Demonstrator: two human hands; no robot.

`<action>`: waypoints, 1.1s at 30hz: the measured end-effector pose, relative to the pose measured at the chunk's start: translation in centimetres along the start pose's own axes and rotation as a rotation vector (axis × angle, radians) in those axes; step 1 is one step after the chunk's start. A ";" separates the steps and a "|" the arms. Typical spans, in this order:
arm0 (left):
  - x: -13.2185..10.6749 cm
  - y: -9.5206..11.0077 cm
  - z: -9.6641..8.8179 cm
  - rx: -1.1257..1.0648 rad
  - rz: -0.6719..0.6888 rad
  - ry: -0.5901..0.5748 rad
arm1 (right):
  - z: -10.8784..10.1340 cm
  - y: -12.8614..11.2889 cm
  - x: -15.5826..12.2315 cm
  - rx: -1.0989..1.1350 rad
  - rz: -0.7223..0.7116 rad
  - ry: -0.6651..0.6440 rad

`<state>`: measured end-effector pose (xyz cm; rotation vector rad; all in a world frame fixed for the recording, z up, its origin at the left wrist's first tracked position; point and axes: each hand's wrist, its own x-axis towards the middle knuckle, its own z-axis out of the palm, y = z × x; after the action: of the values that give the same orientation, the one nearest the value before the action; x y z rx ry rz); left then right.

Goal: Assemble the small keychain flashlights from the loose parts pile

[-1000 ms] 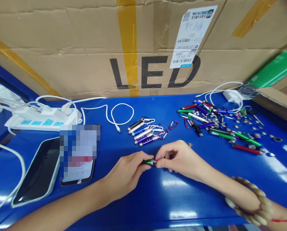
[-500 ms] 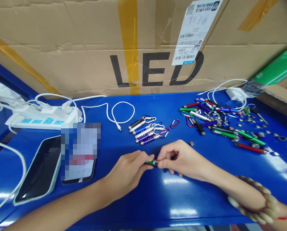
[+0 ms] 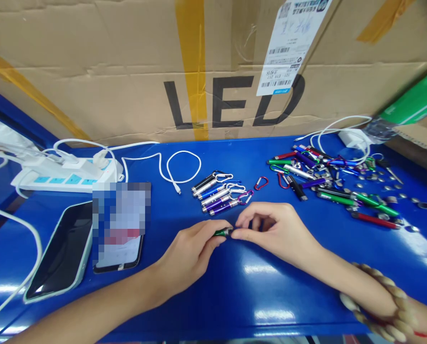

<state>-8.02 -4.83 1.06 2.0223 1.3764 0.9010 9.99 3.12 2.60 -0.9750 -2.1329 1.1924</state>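
Near the middle of the blue table, my left hand (image 3: 190, 251) is closed around a small green keychain flashlight (image 3: 219, 232), most of it hidden by the fingers. Its silver and dark end points right, towards my right hand (image 3: 280, 227). There the thumb and forefinger are pinched close together at that end; what lies between them, if anything, is too small to make out. Just beyond the hands, several keychain flashlights with carabiner clips lie side by side, among them a purple one (image 3: 223, 207) and a blue one (image 3: 209, 191). A loose red carabiner (image 3: 261, 182) lies right of them.
At the right is a pile of coloured flashlight tubes, including a red tube (image 3: 375, 220), with small round metal parts around it. Two phones, one being a dark phone (image 3: 61, 251), and a white power strip (image 3: 68, 184) occupy the left. A large cardboard box (image 3: 127, 71) stands behind.
My right hand's fingers have shifted slightly left and up at the flashlight's end, and its other fingers are more curled. My left hand still grips the green flashlight, with its fingers shifted a little.
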 end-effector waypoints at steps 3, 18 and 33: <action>0.0 0.0 0.0 0.010 -0.012 0.014 | -0.3 0.5 -0.2 -0.125 -0.295 0.059; 0.1 -0.2 0.2 0.051 -0.046 -0.097 | -0.8 1.1 -0.1 -0.324 -0.597 -0.046; -0.1 -0.6 0.6 0.172 0.105 -0.065 | 0.0 1.2 0.0 -0.142 -0.322 -0.095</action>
<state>-7.93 -4.71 0.17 2.2515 1.3636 0.7763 10.38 3.49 1.58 -0.6088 -2.3663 0.9563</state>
